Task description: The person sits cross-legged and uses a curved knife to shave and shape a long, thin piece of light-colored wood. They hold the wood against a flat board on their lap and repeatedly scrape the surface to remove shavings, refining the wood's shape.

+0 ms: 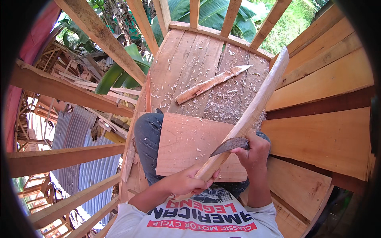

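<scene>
A long pale length of wood [258, 107] slants up and away to the right from my lap. My left hand [192, 180] is closed round its near end. In my right hand [256, 154] is a knife with a dark curved blade [230, 145], its handle mostly hidden by the fingers. The blade lies across the wood, a short way beyond my left hand. Under both lies a flat reddish board [186, 139] on my thighs. On the floor ahead is a roughly carved stick [210, 85], with one end cut to a pale point.
Curled shavings cover the plank floor [162, 71], thickest beside the carved stick. Upright wooden slats [107, 35] ring the far and left sides. Wide boards [317, 139] wall the right side. Outside are corrugated metal sheets [85, 142] and big green leaves [206, 16].
</scene>
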### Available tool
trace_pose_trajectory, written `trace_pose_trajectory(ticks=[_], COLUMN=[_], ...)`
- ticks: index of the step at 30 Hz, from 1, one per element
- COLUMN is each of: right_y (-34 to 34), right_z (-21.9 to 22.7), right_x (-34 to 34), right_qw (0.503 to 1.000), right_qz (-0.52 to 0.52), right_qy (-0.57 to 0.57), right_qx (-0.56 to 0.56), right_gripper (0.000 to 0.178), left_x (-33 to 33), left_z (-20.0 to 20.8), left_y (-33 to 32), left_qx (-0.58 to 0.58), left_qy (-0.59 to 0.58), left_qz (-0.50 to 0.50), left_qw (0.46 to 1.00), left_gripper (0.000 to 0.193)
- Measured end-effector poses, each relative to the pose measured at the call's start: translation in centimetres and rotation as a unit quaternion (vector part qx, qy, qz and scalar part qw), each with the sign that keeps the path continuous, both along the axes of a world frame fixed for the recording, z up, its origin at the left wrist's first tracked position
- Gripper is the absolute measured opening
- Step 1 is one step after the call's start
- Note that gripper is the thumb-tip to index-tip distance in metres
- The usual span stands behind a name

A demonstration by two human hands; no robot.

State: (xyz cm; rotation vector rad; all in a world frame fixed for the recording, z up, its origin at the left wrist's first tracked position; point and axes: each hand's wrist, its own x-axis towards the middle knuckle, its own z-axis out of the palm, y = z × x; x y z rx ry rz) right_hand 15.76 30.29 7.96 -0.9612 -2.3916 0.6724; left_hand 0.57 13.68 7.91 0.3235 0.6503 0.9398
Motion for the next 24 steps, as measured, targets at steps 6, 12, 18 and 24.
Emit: trace_pose_trajectory(ticks=[6, 12, 18, 24], right_y=[7.1, 2.6, -0.8, 5.7], right_z=[-1.9, -1.1, -2.1, -3.3], right_x=[3.5, 3.9, 1.1, 2.6], right_qw=[0.969, 0.987, 0.999, 0.978], right_qz=[-0.239, -0.118, -0.014, -0.201], right_qy=[0.023, 0.046, -0.048, 0.001], right_qx=[-0.061, -0.095, -0.006, -0.059], right_gripper=[0.07, 0.07, 0.071, 0.073], left_x=[0.9, 0.5, 0.3, 1.3], left_z=[-0.1, -1.0, -0.3, -0.1], left_y=[-1.5, -1.8, -0.4, -1.4], left_qx=[-0.033, -0.084, -0.046, -0.064], left_qy=[-0.015, -0.081, 0.005, -0.008], left_qz=[-0.043, 0.029, 0.022, -0.01], left_qw=[0.998, 0.993, 0.999, 0.998], left_gripper=[0.04, 0.039, 0.035, 0.036])
